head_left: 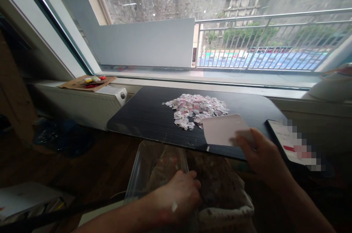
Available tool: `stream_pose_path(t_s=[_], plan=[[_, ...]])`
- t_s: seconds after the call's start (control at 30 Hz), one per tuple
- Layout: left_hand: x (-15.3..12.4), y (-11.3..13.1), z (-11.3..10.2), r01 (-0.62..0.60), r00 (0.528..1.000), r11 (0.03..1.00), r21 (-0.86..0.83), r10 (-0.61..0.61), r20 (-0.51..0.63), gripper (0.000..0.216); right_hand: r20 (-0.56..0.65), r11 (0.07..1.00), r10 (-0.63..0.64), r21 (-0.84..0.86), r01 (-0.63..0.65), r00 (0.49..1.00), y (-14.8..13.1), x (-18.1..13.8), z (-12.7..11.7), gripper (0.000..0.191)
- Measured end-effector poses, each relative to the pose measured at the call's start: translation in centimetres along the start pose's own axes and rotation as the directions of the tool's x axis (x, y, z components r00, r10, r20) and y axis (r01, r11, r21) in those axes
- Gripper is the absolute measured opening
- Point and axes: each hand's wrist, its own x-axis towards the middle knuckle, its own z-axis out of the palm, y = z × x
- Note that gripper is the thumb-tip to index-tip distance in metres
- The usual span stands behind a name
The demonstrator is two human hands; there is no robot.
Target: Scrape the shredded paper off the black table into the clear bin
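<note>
While gripping a pale card (pixel 222 130) by its right end with the right hand (pixel 257 148), also reaching down with the left hand (pixel 183 191) to a clear tub (pixel 137 167). Closed on the card with the right fingers, leaving its broad part free above the table (pixel 137 115). Probably held by the end to keep a long edge toward the scraps. Cannot tell whether touching the tabletop. Curled over the tub's right rim with the left fingers, gripping by the look of the bend, likely to steady it below the table's near edge.

Note a loose heap of paper scraps (pixel 195 106) in the middle of the table, just beyond the card, probably kept back from the edge against spilling. Note also one stray scrap (pixel 208 148) at the near edge.

See a sack (pixel 233 210) just right of the tub, too dark inside to make out. Find a phone-like device (pixel 283 141) by the table's right end, screen partly blurred.

Black, faintly grained surface, set against a window (pixel 178 2). Looking out: a metal railing (pixel 259 42) and blue ground. To the left, a radiator (pixel 85 103), with cardboard (pixel 78 83) on top.
</note>
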Motion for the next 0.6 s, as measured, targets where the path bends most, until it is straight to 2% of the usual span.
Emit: stream_pose_path(t_s=[0.2, 0.33, 0.5, 0.6], plan=[[0.1, 0.2, -0.6, 0.002, 0.999, 1.0, 0.021, -0.003, 0.052, 0.009, 0.008, 1.0, 0.013, 0.021, -0.013, 1.0, -1.1, -1.0, -0.8, 0.016], [0.2, 0.4, -0.7, -0.015, 1.0, 0.999, 0.033, 0.014, 0.023, 0.01, 0.025, 1.0, -0.005, 0.014, 0.005, 1.0, -1.7, -1.7, -1.2, 0.015], [0.2, 0.3, -0.2, -0.01, 1.0, 1.0, 0.028, 0.01, 0.005, 0.013, -0.063, 1.0, -0.021, -0.018, 0.019, 0.998, -1.3, -1.3, -1.0, 0.016], [0.2, 0.5, 0.2, -0.046, 0.998, 0.998, 0.047, 0.048, -0.037, 0.013, -0.097, 0.999, 0.001, -0.047, -0.006, 0.995, -0.6, -0.5, -1.6, 0.015]])
